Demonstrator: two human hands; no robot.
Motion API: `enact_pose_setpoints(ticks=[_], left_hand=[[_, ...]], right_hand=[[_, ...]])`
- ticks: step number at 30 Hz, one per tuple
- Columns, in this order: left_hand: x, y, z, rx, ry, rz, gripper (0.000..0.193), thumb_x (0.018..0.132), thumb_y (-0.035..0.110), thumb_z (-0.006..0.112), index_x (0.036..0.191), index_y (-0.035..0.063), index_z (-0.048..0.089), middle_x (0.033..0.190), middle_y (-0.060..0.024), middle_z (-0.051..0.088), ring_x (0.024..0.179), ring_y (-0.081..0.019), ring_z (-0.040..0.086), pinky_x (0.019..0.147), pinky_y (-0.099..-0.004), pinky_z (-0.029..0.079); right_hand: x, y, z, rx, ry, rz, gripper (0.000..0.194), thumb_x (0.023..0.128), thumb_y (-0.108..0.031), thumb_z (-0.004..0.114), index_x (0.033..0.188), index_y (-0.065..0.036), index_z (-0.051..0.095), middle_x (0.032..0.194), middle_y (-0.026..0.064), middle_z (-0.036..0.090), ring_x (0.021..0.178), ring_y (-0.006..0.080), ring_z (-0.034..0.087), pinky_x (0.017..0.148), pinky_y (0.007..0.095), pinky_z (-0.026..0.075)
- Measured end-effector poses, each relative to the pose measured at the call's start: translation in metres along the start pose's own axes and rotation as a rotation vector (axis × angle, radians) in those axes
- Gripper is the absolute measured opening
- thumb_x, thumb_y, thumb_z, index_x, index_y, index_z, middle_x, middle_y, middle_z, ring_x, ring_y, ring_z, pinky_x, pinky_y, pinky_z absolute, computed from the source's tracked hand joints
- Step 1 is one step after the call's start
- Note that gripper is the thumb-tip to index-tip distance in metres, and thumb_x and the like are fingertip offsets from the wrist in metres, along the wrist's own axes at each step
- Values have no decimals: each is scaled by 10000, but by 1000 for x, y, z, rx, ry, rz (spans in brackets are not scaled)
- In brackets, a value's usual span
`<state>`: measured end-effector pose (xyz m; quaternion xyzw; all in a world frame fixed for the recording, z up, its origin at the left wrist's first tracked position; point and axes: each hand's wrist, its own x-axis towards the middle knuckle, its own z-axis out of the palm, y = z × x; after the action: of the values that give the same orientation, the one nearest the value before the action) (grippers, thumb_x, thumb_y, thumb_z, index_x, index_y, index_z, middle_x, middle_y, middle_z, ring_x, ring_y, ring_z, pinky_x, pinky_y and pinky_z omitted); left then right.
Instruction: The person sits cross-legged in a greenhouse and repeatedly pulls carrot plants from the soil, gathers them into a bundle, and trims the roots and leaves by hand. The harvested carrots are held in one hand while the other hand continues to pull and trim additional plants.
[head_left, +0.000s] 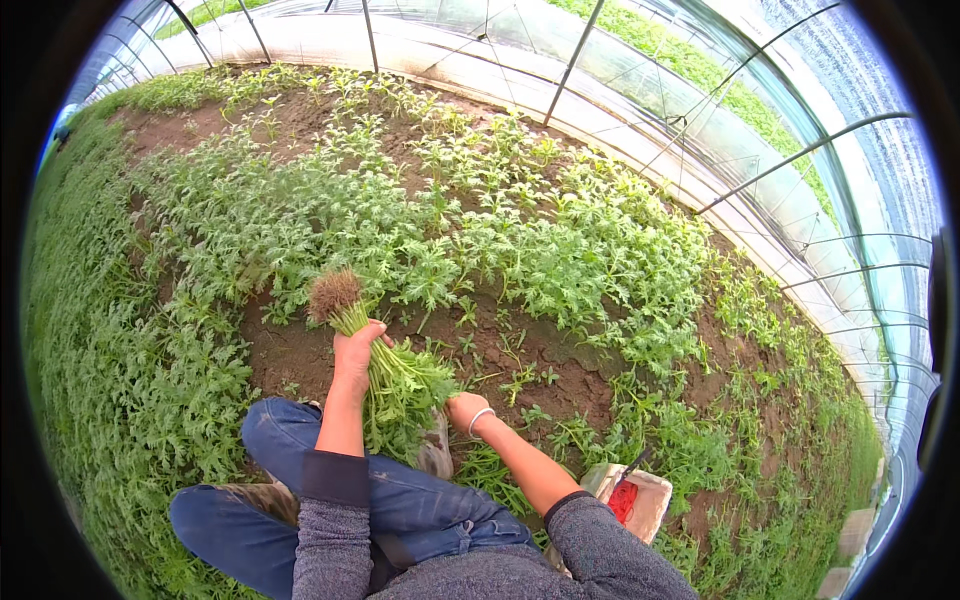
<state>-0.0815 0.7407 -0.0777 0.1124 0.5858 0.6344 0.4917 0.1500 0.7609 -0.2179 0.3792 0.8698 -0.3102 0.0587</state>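
My left hand (357, 354) is closed around the stems of a bunch of leafy greens (409, 386) with deeply cut leaves. The bunch's brown root tangle (334, 294) points up and away from me, and its leaves hang toward my lap. My right hand (468, 412), below a white band on the wrist, is curled at the right edge of these leaves. Its fingertips are hidden, so whether it pinches a leaf cannot be told. Beneath the bunch are my bent legs in blue jeans (427, 487) and part of a shoe (435, 450).
A pale open box (656, 499) at my right holds red bands or cord (622, 500) and a dark-handled tool (636, 463). Rooted greens (345, 202) grow ahead and left around bare soil (289, 349). Metal poles (574, 64) and plastic sheeting (450, 49) form the greenhouse wall.
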Motion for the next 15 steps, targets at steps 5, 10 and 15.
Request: enact_pose_setpoints(ticks=[5,10,15], left_hand=[[4,-17,-36,-97,-172,-207,130,794,96,653,906,43,615,710,-79,639,675,-225,665,612,-362,545],[5,-28,-12,-162,-371,-328,234,830,194,710,983,39,624,735,-66,655,722,-197,662,670,-318,535],[-10,-31,13,-188,-453,-225,281,877,248,694,1057,38,649,850,-40,667,833,-191,660,779,-349,544]], right_hand=[[-22,26,-3,570,-136,334,245,917,-178,536,1024,10,651,816,103,672,708,216,631,657,361,488],[-40,-21,-136,769,563,57,242,969,-168,542,1133,-18,635,681,-35,548,582,82,464,546,255,392],[-28,-111,-163,201,559,-236,241,943,-166,538,1154,-85,622,699,106,625,576,237,604,550,344,469]])
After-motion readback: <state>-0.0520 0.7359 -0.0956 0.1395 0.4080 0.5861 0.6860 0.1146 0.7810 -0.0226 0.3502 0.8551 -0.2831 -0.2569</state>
